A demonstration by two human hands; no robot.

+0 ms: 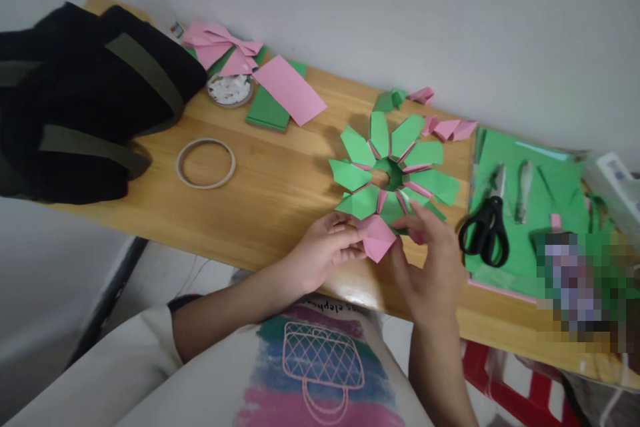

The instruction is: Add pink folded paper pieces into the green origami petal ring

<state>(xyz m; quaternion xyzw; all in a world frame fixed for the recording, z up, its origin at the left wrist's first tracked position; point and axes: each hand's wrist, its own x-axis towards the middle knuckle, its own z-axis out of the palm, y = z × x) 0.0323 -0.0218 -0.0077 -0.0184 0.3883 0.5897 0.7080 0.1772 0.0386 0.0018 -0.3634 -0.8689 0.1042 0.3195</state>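
Observation:
A ring-shaped paper flower [350, 175] with folded green petals and pink strips between them rests on the wooden table in front of me. At its near edge sits a folded pink paper piece [379, 238], its pointed end toward me. My left hand [327, 250] pinches this piece from the left, between thumb and fingers. On the other side my right hand [433, 267] has its thumb at the pink piece's right edge and its curled fingers on the near right petals. The fingers partly hide the paper there.
A tape roll [205, 163] lies left, near a black bag [90, 107]. Behind are pink paper [291, 90], a green pad [267, 109] and a dish of white bits [230, 89]. Black-handled scissors [493, 220] and a cutter [524, 192] lie on green sheets [543, 147] at right.

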